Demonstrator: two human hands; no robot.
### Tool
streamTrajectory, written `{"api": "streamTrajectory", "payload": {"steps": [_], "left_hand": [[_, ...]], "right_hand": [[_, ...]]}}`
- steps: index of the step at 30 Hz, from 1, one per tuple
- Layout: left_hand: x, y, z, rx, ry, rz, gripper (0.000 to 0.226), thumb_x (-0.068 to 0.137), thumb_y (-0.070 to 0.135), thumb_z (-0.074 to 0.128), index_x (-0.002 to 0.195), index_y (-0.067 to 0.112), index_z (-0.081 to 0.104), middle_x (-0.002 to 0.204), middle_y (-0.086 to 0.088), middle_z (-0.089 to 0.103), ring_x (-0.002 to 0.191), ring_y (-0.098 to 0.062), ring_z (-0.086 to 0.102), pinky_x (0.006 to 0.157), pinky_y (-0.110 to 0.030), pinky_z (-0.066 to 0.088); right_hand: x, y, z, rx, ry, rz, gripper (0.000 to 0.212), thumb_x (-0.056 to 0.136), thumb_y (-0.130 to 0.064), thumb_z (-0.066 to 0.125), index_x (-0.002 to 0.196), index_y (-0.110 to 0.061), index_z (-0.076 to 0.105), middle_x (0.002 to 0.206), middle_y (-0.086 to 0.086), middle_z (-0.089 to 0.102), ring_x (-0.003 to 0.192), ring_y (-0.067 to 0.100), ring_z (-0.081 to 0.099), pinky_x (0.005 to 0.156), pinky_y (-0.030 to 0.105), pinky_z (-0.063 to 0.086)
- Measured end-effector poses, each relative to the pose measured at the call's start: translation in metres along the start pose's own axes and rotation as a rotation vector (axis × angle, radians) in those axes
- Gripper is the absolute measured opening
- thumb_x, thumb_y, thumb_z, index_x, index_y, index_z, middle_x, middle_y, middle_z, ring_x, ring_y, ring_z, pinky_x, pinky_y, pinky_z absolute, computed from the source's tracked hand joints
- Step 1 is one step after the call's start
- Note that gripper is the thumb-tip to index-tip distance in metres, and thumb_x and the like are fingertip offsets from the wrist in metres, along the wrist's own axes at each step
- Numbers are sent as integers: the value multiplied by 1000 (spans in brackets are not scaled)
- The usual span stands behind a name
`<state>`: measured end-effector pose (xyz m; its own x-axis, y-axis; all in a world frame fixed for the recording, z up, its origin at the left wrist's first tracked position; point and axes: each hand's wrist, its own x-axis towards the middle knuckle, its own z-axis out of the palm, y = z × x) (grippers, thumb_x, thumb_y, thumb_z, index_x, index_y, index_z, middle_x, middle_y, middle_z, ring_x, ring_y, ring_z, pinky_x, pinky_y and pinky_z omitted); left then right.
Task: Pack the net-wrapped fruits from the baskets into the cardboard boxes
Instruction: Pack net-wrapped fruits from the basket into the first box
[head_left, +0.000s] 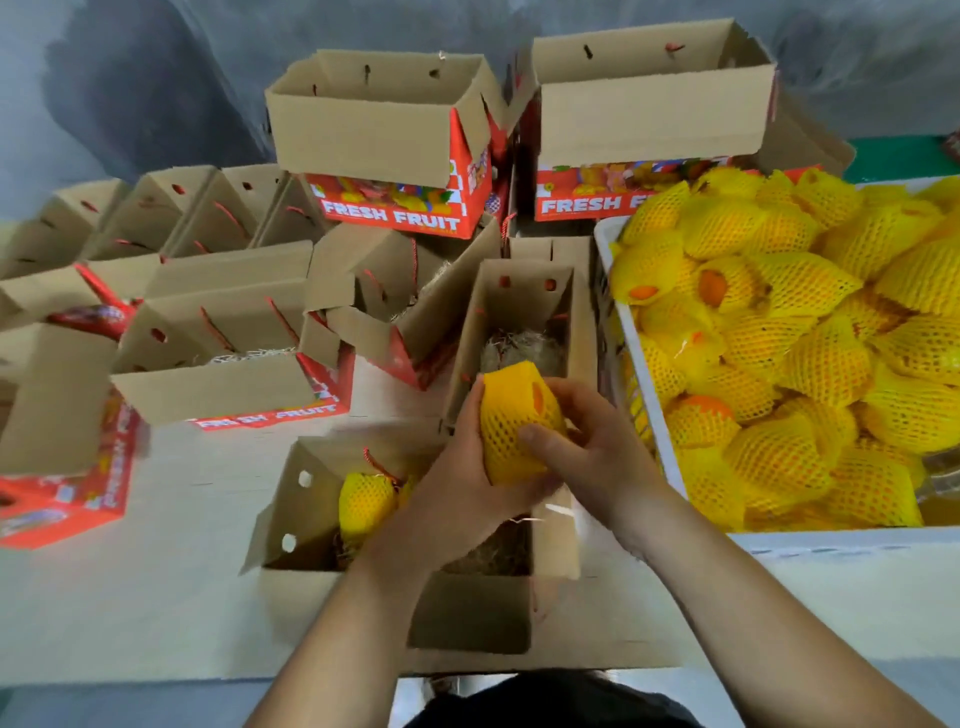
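Note:
Both hands hold one fruit in yellow foam net (514, 421) above the near open cardboard box (291, 525). My left hand (467, 483) cups it from the left and below. My right hand (587, 441) grips its right side, thumb across the net. Inside that near box a net-wrapped fruit (366, 499) lies on straw at the left. A second open box (519, 312) stands just behind, with only straw padding visible in it. The white basket (639, 374) at the right is heaped with several net-wrapped fruits (810, 332).
Several open cardboard boxes with red "FRESH FRUIT" print crowd the left and back of the table, two stacked high at the back (384, 130) (654, 98). A red box (57, 499) lies at the left edge. The table's front edge runs just below the near box.

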<state>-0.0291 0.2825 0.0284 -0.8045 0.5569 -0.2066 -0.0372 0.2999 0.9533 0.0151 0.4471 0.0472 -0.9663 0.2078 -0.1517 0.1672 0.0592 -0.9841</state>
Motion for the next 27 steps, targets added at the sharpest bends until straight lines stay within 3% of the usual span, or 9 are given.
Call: {"api": "streamTrajectory", "payload": {"steps": [2, 5, 9, 14, 17, 19, 22, 24, 27], "left_hand": [[-12, -10, -36, -123, -71, -23, 105, 78, 50, 87, 160, 43, 22, 146, 9, 58, 129, -16, 61, 100, -38, 56], [-31, -20, -93, -163, 15, -87, 65, 83, 57, 77, 141, 40, 53, 121, 18, 73, 105, 0, 70, 80, -17, 56], [-49, -51, -152, 14, 361, -217, 38, 98, 65, 47, 113, 39, 70, 92, 17, 72, 95, -10, 67, 77, -29, 50], [-63, -71, -187, -34, 377, -218, 30, 106, 54, 42, 113, 35, 64, 89, 20, 66, 90, -2, 63, 74, -25, 45], [-62, -72, -187, -131, 295, -217, 30, 105, 49, 48, 119, 30, 66, 82, 28, 65, 78, 13, 60, 73, -24, 43], [-61, -76, -185, -53, 271, -158, 29, 108, 44, 44, 119, 30, 67, 89, 19, 67, 82, 14, 59, 75, -23, 44], [-60, -75, -181, 16, 227, -68, 36, 109, 48, 36, 120, 37, 68, 94, 21, 65, 95, 10, 59, 76, -11, 44], [-58, -73, -173, -148, 179, -95, 45, 100, 64, 33, 116, 46, 70, 91, 26, 63, 95, 7, 62, 80, -15, 45], [-50, -72, -150, -439, 38, -134, 56, 90, 81, 31, 116, 51, 71, 104, 9, 61, 103, -8, 67, 92, -30, 51]], "right_hand": [[4, 0, 31, 43, 51, 22, 49, 76, -41, 75, 122, -30, 64, 109, -5, 74, 99, 11, 71, 82, 32, 60], [8, -3, 77, 242, 89, 162, 43, 77, -36, 74, 118, -26, 67, 102, 4, 76, 95, 26, 74, 85, 47, 61], [12, 0, 135, 176, 41, 177, 24, 88, -21, 71, 110, -28, 67, 91, -2, 76, 79, 16, 74, 62, 27, 58], [21, 24, 182, -467, -277, 62, 45, 77, -18, 78, 114, -24, 54, 107, 0, 60, 90, 14, 57, 76, 25, 44], [30, 47, 214, -968, -647, 183, 49, 91, -24, 71, 135, -23, 51, 133, 3, 56, 117, 25, 56, 91, 24, 42], [35, 55, 230, -1060, -768, 319, 44, 101, -26, 59, 145, -27, 51, 141, 5, 58, 125, 27, 56, 99, 26, 43], [38, 44, 220, -935, -601, 282, 47, 99, -16, 58, 144, -27, 53, 138, 0, 57, 123, 22, 57, 98, 22, 43], [29, 30, 201, -567, -495, 243, 53, 93, -11, 66, 141, -27, 51, 129, -1, 57, 113, 15, 58, 94, 22, 45], [11, 14, 183, 41, -603, 347, 47, 97, -9, 67, 141, -17, 51, 122, 11, 63, 105, 19, 65, 89, 28, 56]]}}
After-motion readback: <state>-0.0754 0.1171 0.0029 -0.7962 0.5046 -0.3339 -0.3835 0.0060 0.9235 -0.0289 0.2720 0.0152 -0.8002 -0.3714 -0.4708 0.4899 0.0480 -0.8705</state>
